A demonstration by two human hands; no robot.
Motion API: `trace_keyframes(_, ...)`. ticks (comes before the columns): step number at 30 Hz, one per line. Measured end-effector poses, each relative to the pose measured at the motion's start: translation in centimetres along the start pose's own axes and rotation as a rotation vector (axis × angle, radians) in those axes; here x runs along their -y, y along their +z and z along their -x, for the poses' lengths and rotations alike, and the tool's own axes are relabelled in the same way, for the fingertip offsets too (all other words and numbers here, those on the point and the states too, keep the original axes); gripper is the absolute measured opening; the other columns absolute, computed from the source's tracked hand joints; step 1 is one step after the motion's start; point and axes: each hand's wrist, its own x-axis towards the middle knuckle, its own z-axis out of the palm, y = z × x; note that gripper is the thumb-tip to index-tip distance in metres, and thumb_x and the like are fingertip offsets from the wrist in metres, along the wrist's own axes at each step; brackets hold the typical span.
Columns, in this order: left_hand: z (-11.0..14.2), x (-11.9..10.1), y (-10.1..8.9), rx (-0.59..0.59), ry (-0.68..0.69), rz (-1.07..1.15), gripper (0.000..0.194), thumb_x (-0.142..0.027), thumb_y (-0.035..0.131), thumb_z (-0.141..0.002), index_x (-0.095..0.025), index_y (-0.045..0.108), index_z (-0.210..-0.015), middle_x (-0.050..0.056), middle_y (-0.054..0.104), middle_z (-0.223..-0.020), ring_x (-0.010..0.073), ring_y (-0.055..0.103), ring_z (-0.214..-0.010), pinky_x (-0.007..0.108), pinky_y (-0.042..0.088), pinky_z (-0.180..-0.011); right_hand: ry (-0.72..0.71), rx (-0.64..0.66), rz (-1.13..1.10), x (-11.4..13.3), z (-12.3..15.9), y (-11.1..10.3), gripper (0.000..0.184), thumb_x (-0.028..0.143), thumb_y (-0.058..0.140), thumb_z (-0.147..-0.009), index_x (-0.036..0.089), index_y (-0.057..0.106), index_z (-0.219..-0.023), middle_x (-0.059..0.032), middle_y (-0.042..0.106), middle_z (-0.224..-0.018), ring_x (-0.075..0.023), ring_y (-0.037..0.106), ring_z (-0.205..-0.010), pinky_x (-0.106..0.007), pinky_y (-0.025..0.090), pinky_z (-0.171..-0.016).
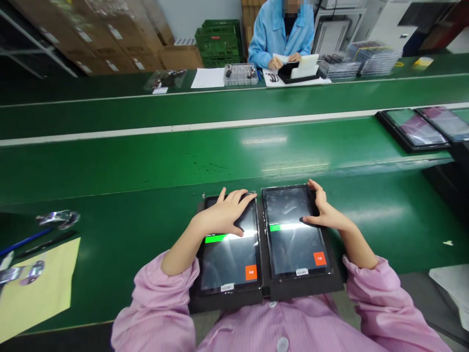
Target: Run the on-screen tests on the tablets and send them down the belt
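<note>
Two black tablets lie side by side on a dark mat point(304, 291) at the near edge of the green bench. My left hand point(225, 212) rests open on the upper part of the left tablet point(229, 256), fingers spread on its screen. My right hand point(322, 210) is on the right tablet point(295, 234), thumb on the glass and fingers curled over its right edge. Both screens show a green bar and an orange square button.
A green conveyor belt point(183, 156) runs across behind the tablets. Two more tablets point(417, 128) lie on it at the far right. A yellow sheet point(40, 288) and pens lie at the left. Across the belt a person in a blue coat point(282, 32) works at a tray.
</note>
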Motion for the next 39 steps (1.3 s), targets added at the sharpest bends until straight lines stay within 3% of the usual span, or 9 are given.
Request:
trace_keyframes(6, 0.0, -0.2, -0.1, 0.008, -0.007, -0.005, 0.111, -0.047, 0.073, -0.075, -0.023, 0.002, -0.156, 0.025, 0.022, -0.159, 0.0421, 0.016, -0.149, 0.069, 0.007, -0.115, -0.028, 0.037, 0.022, 0.0, 0.0, -0.5, 0.112, 0.049, 0.070, -0.079, 0.022, -0.008, -0.155, -0.0180, 0.011, -0.154, -0.0410, 0.014, -0.144, -0.061, 0.018, -0.118)
trace_keyframes(12, 0.1, 0.0, -0.9, 0.059, -0.014, 0.053, 0.079, -0.046, 0.058, -0.091, -0.025, 0.015, -0.154, 0.024, 0.020, -0.161, 0.0384, 0.012, -0.151, 0.070, 0.006, -0.115, -0.091, 0.057, 0.044, 0.5, -0.1, -0.7, 0.108, 0.053, 0.072, -0.077, 0.023, 0.004, -0.155, -0.0173, 0.015, -0.153, -0.0410, 0.009, -0.146, -0.062, 0.015, -0.118)
trace_keyframes(16, -0.2, -0.5, -0.7, 0.074, -0.019, 0.081, 0.068, -0.047, 0.061, -0.091, -0.027, 0.031, -0.149, 0.023, 0.014, -0.163, 0.0393, 0.004, -0.152, 0.069, 0.004, -0.115, 0.001, -0.054, -0.096, 0.1, -0.1, -1.2, 0.101, 0.058, 0.073, -0.075, 0.025, 0.016, -0.151, -0.0154, 0.023, -0.149, -0.0370, 0.023, -0.142, -0.057, 0.031, -0.113)
trace_keyframes(18, -0.3, -0.8, -0.5, 0.076, -0.009, 0.082, 0.060, -0.048, 0.062, -0.091, -0.025, 0.040, -0.142, 0.023, 0.011, -0.164, 0.0403, 0.001, -0.152, 0.071, 0.003, -0.115, 0.082, -0.107, -0.109, -0.5, 0.1, -1.8, 0.081, 0.057, 0.074, -0.074, 0.027, 0.037, -0.140, -0.0125, 0.036, -0.139, -0.0349, 0.035, -0.133, -0.054, 0.040, -0.107)
trace_keyframes(21, -0.5, -1.3, -0.3, 0.048, -0.001, 0.068, 0.049, -0.048, 0.061, -0.092, -0.023, 0.048, -0.133, 0.024, 0.012, -0.163, 0.0417, 0.002, -0.151, 0.073, 0.003, -0.113, 0.192, -0.100, -0.009, -1.3, 0.2, -2.5, 0.049, 0.053, 0.078, -0.071, 0.026, 0.061, -0.109, -0.0087, 0.051, -0.116, -0.0337, 0.047, -0.118, -0.055, 0.042, -0.104)
trace_keyframes(27, -0.7, -1.8, -0.8, 0.023, -0.021, 0.060, 0.040, -0.044, 0.063, -0.091, -0.025, 0.054, -0.126, 0.022, 0.024, -0.159, 0.0412, 0.011, -0.150, 0.075, 0.002, -0.112, 0.266, -0.197, 0.094, -1.3, 0.7, -2.1, 0.029, 0.046, 0.086, -0.065, 0.024, 0.071, -0.078, -0.0091, 0.057, -0.112, -0.0343, 0.055, -0.112, -0.051, 0.042, -0.103)
trace_keyframes(30, -0.7, -1.7, -1.0, 0.031, -0.027, 0.080, 0.038, -0.045, 0.062, -0.091, -0.026, 0.058, -0.124, 0.019, 0.026, -0.158, 0.0415, 0.012, -0.150, 0.075, 0.000, -0.111, 0.313, -0.272, 0.122, -0.8, 1.0, -1.5, 0.025, 0.044, 0.086, -0.064, 0.026, 0.073, -0.076, -0.0082, 0.059, -0.113, -0.0335, 0.058, -0.109, -0.049, 0.046, -0.098)
trace_keyframes(34, -1.1, -1.6, -0.7, -0.036, 0.000, 0.128, 0.033, -0.049, 0.047, -0.098, -0.029, 0.063, -0.118, 0.014, 0.035, -0.154, 0.0383, 0.022, -0.147, 0.076, -0.001, -0.111, 0.320, -0.323, 0.124, -0.7, 1.3, -1.2, 0.028, 0.050, 0.084, -0.065, 0.026, 0.074, -0.074, -0.0084, 0.062, -0.111, -0.0327, 0.060, -0.105, -0.048, 0.048, -0.094)
trace_keyframes(39, -1.5, -1.6, -0.9, -0.072, -0.028, 0.173, 0.035, -0.033, 0.034, -0.103, -0.028, 0.067, -0.111, 0.010, 0.043, -0.146, 0.0322, 0.039, -0.139, 0.076, 0.002, -0.112, 0.263, -0.297, 0.000, -1.4, 1.0, -1.5, 0.040, 0.061, 0.082, -0.061, 0.023, 0.073, -0.070, -0.0090, 0.063, -0.100, -0.0313, 0.062, -0.097, -0.047, 0.049, -0.091)
